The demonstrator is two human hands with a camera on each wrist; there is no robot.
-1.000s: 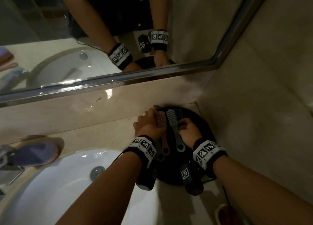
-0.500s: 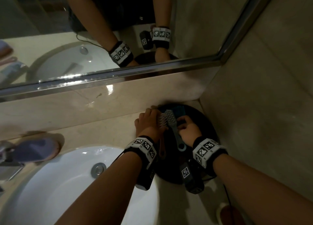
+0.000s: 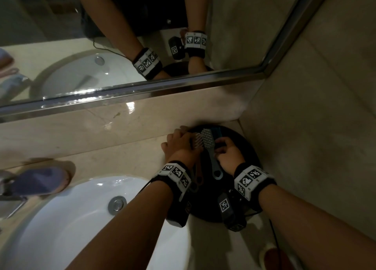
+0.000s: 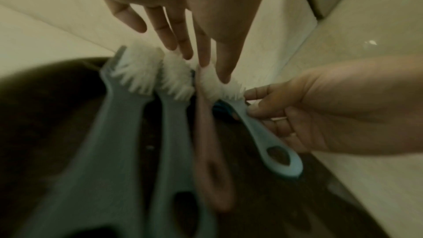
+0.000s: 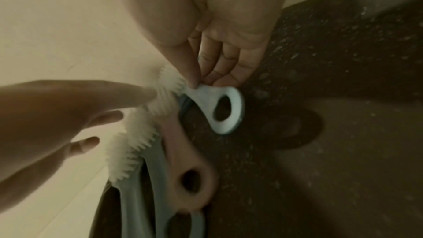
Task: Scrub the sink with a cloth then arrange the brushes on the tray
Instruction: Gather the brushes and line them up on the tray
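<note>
Since a second ago, both hands have crept toward the tray's far rim, bunching the brush heads tighter. On the round dark tray (image 3: 247, 147) in the counter corner, the right hand (image 3: 228, 154) pinches the neck of a light-blue plastic brush with white bristles (image 4: 263, 129). The left hand (image 3: 180, 145), fingers straight and spread, presses the bristles of a pink brush (image 4: 209, 133) beside two grey-blue brushes (image 4: 128, 118). These brushes look light and stiff, probably wet; the narrow neck seems the best hold. Wrists hide most handles from above. The white sink (image 3: 61, 218) sits left.
</note>
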